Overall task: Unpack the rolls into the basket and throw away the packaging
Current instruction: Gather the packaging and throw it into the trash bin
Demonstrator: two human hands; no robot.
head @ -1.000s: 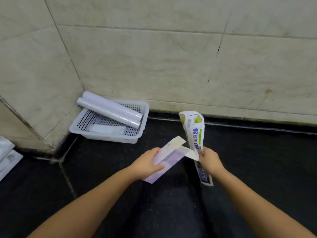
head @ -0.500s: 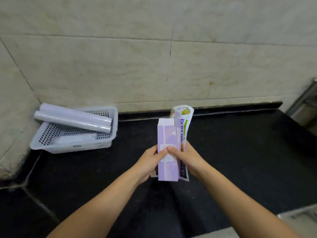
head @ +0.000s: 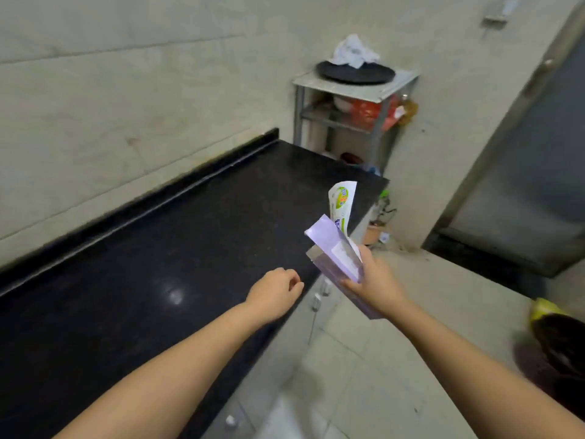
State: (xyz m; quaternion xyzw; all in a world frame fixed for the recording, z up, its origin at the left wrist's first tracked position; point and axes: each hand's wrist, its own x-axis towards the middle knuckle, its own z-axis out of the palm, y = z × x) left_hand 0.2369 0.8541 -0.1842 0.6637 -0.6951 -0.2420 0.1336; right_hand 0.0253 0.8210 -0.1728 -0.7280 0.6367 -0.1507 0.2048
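Head view, the only view supplied: my right hand point(head: 376, 280) has its grip clamped on the packaging, a flattened pale-purple cardboard box point(head: 335, 255) with a crumpled white printed plastic wrapper point(head: 341, 202) standing up behind it. Both are held past the edge of the black polished stone surface point(head: 158, 264), above the pale tiled floor point(head: 395, 327). My left hand point(head: 273, 293) hovers over the surface near its edge, fingers loosely curled together on nothing. Neither the rolls nor the basket appears in this frame.

Judged step: carrying the packaging to disposal. Procedure for doing it well:

1. Keep thumb and fingers pressed across both pieces; the wrapper is light and slippery and could slide out from behind the box.
2. Locate the bin first. A dark rounded object with a yellow rim point(head: 550, 327) sits at the right edge, low on the floor; I cannot tell whether it is a bin.
3. Lower the hand close over the opening before releasing, so the wrapper does not drift aside.
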